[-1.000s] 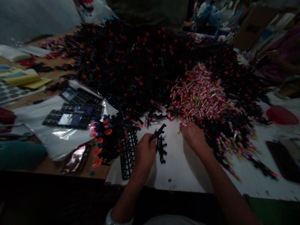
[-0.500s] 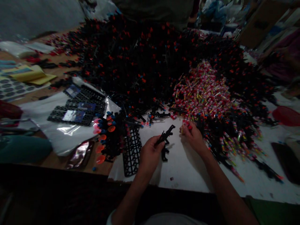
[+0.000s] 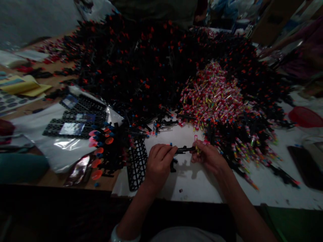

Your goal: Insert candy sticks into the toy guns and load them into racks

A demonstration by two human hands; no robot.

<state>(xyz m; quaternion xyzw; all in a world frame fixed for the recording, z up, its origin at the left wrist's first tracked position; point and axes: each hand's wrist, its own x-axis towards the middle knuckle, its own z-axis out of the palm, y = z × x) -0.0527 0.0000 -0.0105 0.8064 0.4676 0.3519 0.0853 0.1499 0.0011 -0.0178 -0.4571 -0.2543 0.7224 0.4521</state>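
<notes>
My left hand point(image 3: 159, 164) is closed on a small black toy gun point(image 3: 185, 150), its barrel pointing right. The gun's rear is mostly hidden under my fingers, with a bit of blue showing beside them. My right hand point(image 3: 210, 157) pinches a small pink and yellow wrapped tube point(image 3: 196, 143) at the barrel's tip. Whether tube and barrel are joined I cannot tell. Just left of my left hand lies a black plastic lattice tray point(image 3: 136, 168). Beyond my hands, another black toy gun point(image 3: 166, 123) rests on the white surface.
A huge heap of black toy guns point(image 3: 121, 67) with orange tips covers the back. Wrapped tubes point(image 3: 214, 94) are piled on its right part. Orange suction-cup pieces point(image 3: 97, 163), a red basket point(image 3: 305, 117) and a dark phone point(image 3: 305, 166) flank my hands. Another person's arm point(image 3: 282, 43) shows far right.
The toy gun has turned from slanting upward to lying level, pointing right. My right hand has brought the wrapped tube to the barrel's tip. The whole view has shifted slightly.
</notes>
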